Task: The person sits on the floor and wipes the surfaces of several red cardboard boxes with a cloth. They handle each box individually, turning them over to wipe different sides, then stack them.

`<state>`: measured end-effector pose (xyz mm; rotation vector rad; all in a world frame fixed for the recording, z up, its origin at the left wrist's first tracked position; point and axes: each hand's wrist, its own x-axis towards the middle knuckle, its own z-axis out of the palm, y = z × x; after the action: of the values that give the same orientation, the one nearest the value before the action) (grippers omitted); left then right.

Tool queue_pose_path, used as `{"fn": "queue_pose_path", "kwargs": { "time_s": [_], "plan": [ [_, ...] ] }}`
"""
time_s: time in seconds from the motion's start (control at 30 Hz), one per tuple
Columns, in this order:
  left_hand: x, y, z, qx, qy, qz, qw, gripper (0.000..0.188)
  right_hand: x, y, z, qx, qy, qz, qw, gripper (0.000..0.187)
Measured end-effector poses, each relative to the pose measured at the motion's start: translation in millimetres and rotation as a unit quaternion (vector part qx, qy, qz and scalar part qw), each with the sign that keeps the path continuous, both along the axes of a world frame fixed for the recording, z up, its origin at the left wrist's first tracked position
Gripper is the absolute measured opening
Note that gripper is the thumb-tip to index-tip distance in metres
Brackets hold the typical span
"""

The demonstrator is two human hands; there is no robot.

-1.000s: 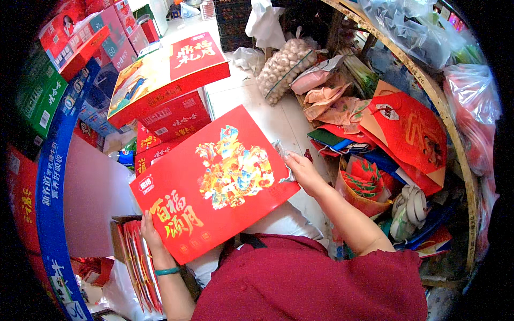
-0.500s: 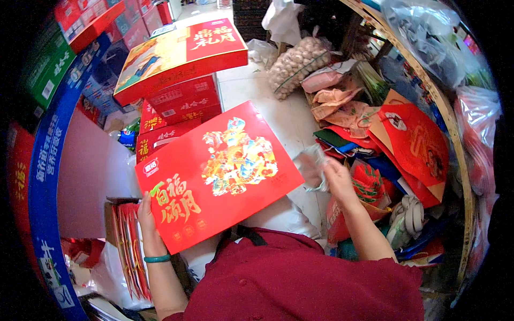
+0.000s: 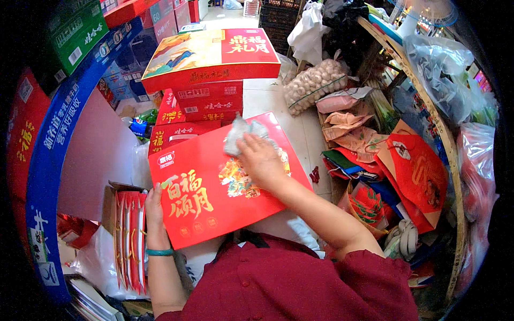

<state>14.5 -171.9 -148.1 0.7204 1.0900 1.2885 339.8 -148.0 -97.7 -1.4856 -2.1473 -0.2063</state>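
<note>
1. The right hand (image 3: 261,160) sits flat-ish on top of the red gift box (image 3: 198,198), fingers bent down over a crumpled grey-white cloth (image 3: 242,134) and pressing it onto the lid near the far edge. So it's gripping the cloth, not the box itself.
2. The left hand (image 3: 154,214) grips the box's near-left edge, fingers curled along it with the thumb on the printed face. There's a teal bangle (image 3: 159,252) on that wrist.
3. Count-wise: one box in hand and one cloth. Behind it there's a stack of boxes (image 3: 206,80), at least three red ones plus one big flat box on top with a picture lid. One mesh bag of pale round things (image 3: 313,83) lies on the floor further back.
4. The held box is flat, wide and bright red, with gold lettering on the left half and a colourful picture in the middle, partly hidden by the right hand. It's tilted, held up in front of the person's chest, above an open carton of red folded bags (image 3: 128,235) at lower left.
</note>
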Motion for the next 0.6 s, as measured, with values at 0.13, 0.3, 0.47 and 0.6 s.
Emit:
{"fn": "queue_pose_path", "kwargs": {
  "time_s": [0.13,0.3,0.47,0.6],
  "plan": [
    [-2,0,3,0.009,0.014,0.006,1.000,0.037,-56,6,7,0.026,-0.025,0.122,0.992,0.038],
    [-3,-6,5,0.009,0.032,0.012,0.999,0.039,-24,28,23,0.001,-0.001,0.104,0.995,0.036],
    [7,-7,12,0.020,0.009,0.019,1.000,0.036,56,43,9,0.042,0.068,-0.033,0.996,0.026],
    [5,-4,-3,0.042,0.027,0.023,0.998,0.032,53,54,31,0.055,0.041,-0.050,0.996,0.024]
  ]
}}
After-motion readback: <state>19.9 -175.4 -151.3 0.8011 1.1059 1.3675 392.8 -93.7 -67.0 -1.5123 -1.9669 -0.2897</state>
